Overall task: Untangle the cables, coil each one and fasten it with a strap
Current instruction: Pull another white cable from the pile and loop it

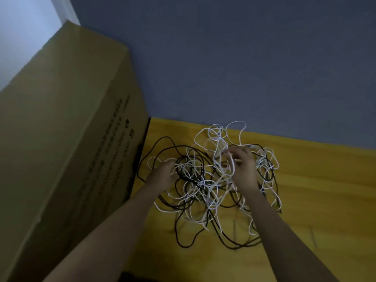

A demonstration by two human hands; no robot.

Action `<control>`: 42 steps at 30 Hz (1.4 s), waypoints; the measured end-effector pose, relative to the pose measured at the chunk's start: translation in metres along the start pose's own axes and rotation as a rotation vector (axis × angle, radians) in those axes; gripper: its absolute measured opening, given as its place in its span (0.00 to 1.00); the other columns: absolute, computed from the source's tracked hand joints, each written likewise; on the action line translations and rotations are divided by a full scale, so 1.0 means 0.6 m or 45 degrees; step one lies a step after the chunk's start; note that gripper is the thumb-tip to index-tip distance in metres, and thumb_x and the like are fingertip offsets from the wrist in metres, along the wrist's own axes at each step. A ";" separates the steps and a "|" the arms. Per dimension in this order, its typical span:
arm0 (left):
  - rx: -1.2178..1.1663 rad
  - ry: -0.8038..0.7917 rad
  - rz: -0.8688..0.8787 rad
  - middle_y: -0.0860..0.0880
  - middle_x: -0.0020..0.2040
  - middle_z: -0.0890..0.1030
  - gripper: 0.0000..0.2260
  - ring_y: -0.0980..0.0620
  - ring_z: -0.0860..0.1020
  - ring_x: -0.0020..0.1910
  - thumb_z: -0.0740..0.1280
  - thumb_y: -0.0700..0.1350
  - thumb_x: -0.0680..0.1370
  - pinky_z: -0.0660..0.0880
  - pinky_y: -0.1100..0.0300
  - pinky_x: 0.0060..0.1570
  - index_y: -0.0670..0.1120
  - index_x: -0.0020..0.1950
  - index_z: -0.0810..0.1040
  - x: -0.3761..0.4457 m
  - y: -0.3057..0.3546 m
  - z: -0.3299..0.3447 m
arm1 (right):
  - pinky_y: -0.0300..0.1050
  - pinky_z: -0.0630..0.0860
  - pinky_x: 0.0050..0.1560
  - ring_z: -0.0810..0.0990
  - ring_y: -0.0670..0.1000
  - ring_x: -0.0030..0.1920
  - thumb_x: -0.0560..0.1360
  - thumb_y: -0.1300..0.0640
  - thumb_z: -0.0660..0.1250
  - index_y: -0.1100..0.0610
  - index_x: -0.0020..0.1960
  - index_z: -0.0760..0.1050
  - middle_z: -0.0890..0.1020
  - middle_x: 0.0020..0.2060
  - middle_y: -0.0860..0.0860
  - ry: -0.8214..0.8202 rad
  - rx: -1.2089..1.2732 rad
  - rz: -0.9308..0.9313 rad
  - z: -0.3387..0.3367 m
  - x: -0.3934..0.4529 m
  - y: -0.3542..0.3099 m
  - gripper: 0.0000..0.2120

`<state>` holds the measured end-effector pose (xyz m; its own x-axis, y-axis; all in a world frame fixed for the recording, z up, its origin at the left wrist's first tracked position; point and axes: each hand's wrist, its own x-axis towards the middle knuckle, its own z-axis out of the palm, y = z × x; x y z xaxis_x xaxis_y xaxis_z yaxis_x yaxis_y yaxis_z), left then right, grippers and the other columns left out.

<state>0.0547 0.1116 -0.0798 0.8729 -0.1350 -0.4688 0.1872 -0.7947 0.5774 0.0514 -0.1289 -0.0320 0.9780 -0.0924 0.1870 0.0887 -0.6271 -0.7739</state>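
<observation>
From the head camera, a tall cardboard box (pixel 67 129) stands along the left edge of the yellow worktop (pixel 315 190), printed text running down its near face, and it walls off that whole side. Behind the worktop's far edge rises a grey-blue wall (pixel 223 58), with a pale strip of another surface in the upper left corner.

Now the hands, both deep in the tangle of cables (pixel 207 184), which lies in the middle of the worktop, closer to the left edge and the box than to the right side. The left hand (pixel 162 174) sits at the left part of the heap, fingers curled down into a knot of dark and white strands, gripping them. The right hand (pixel 242 165) is over the far right part, fingers bent and pinching a white cable (pixel 232 165) that drops from the fingertips into the pile. Both forearms reach in from the near edge, and loops spread between and around them.

The heap itself is a loose sprawl: thin white cables looping high toward the far edge, black cables (pixel 227 239) sweeping wide along the near side and out toward the box. All of it interlaced, nothing coiled, and how many cables there are cannot be told.
</observation>
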 end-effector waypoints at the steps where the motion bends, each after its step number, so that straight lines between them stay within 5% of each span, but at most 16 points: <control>1: -0.015 0.004 0.007 0.45 0.66 0.75 0.21 0.45 0.75 0.61 0.65 0.47 0.80 0.76 0.48 0.56 0.47 0.72 0.67 0.001 0.002 0.001 | 0.33 0.75 0.42 0.76 0.38 0.45 0.77 0.64 0.66 0.58 0.48 0.80 0.75 0.50 0.53 0.066 0.030 0.010 -0.010 0.000 -0.009 0.05; 7: -0.224 0.224 0.101 0.45 0.59 0.79 0.12 0.47 0.78 0.56 0.63 0.44 0.81 0.74 0.57 0.48 0.44 0.63 0.76 0.008 0.042 -0.014 | 0.29 0.73 0.41 0.77 0.37 0.41 0.77 0.64 0.66 0.61 0.51 0.80 0.70 0.53 0.51 0.368 0.019 0.130 -0.044 -0.004 -0.011 0.05; 10: -0.024 0.271 0.240 0.46 0.57 0.81 0.12 0.47 0.79 0.49 0.59 0.45 0.82 0.76 0.56 0.42 0.49 0.63 0.77 -0.002 0.069 -0.031 | 0.25 0.71 0.40 0.77 0.42 0.41 0.77 0.64 0.67 0.60 0.48 0.80 0.71 0.52 0.52 0.366 0.067 0.282 -0.063 -0.011 -0.004 0.04; 14: 0.246 0.365 0.409 0.49 0.68 0.71 0.14 0.46 0.72 0.63 0.56 0.48 0.83 0.70 0.54 0.59 0.50 0.62 0.78 -0.026 0.127 -0.034 | 0.37 0.76 0.43 0.81 0.48 0.43 0.76 0.63 0.69 0.52 0.45 0.79 0.76 0.50 0.51 0.430 0.238 0.304 -0.092 -0.011 -0.009 0.06; 18: -0.045 0.137 0.617 0.50 0.64 0.75 0.14 0.51 0.72 0.63 0.57 0.49 0.83 0.68 0.59 0.60 0.48 0.64 0.77 -0.042 0.205 -0.019 | 0.39 0.76 0.40 0.82 0.52 0.44 0.76 0.63 0.69 0.54 0.47 0.78 0.81 0.50 0.61 0.383 0.559 0.341 -0.130 -0.014 -0.028 0.05; 21: -0.150 -0.027 0.575 0.49 0.72 0.68 0.18 0.51 0.68 0.69 0.56 0.51 0.83 0.63 0.64 0.60 0.47 0.72 0.69 -0.043 0.245 -0.008 | 0.41 0.78 0.43 0.83 0.53 0.43 0.75 0.65 0.68 0.57 0.47 0.77 0.80 0.50 0.64 0.367 0.666 0.278 -0.167 -0.019 -0.042 0.04; 26: 0.301 -0.018 0.623 0.50 0.79 0.55 0.24 0.48 0.51 0.77 0.60 0.47 0.82 0.52 0.51 0.75 0.51 0.77 0.59 -0.021 0.286 0.010 | 0.44 0.78 0.46 0.84 0.54 0.45 0.73 0.68 0.70 0.46 0.40 0.80 0.80 0.49 0.58 0.314 0.688 0.136 -0.234 -0.022 -0.047 0.16; 31: 0.674 -0.233 0.589 0.51 0.75 0.65 0.24 0.47 0.59 0.75 0.64 0.52 0.79 0.51 0.45 0.73 0.55 0.74 0.65 -0.002 0.336 0.051 | 0.46 0.79 0.48 0.83 0.60 0.46 0.72 0.68 0.70 0.44 0.39 0.81 0.79 0.47 0.55 0.344 0.661 0.058 -0.293 -0.031 -0.032 0.18; 35: 0.243 -0.233 0.524 0.41 0.60 0.79 0.12 0.42 0.75 0.61 0.65 0.44 0.79 0.70 0.53 0.61 0.42 0.60 0.78 0.006 0.353 0.080 | 0.42 0.79 0.48 0.84 0.53 0.46 0.73 0.69 0.69 0.55 0.43 0.78 0.80 0.47 0.61 0.417 0.727 0.149 -0.339 -0.035 0.002 0.09; 37: 0.302 -0.185 0.589 0.43 0.53 0.79 0.09 0.44 0.78 0.52 0.64 0.46 0.80 0.73 0.55 0.49 0.43 0.55 0.80 0.000 0.357 0.082 | 0.38 0.78 0.46 0.84 0.47 0.45 0.74 0.70 0.68 0.59 0.44 0.77 0.80 0.46 0.59 0.439 0.681 0.201 -0.359 -0.037 0.031 0.07; 40: 0.270 0.032 0.641 0.51 0.46 0.79 0.09 0.54 0.75 0.37 0.61 0.48 0.82 0.69 0.59 0.35 0.48 0.54 0.80 -0.011 0.351 0.070 | 0.32 0.74 0.42 0.81 0.41 0.41 0.77 0.69 0.65 0.63 0.56 0.78 0.80 0.50 0.58 0.267 0.132 0.386 -0.387 -0.037 0.102 0.09; 42: 0.221 0.120 0.636 0.53 0.44 0.78 0.09 0.60 0.71 0.33 0.60 0.48 0.82 0.64 0.62 0.31 0.48 0.53 0.80 -0.015 0.346 0.062 | 0.37 0.73 0.45 0.80 0.51 0.53 0.79 0.68 0.59 0.59 0.72 0.67 0.76 0.62 0.58 -0.016 -0.236 0.598 -0.400 -0.044 0.134 0.21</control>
<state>0.0691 -0.0743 0.0198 0.8750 -0.4740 -0.0986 -0.3315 -0.7349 0.5917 -0.0125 -0.3622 0.0462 0.9065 -0.3889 -0.1641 -0.3955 -0.6468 -0.6521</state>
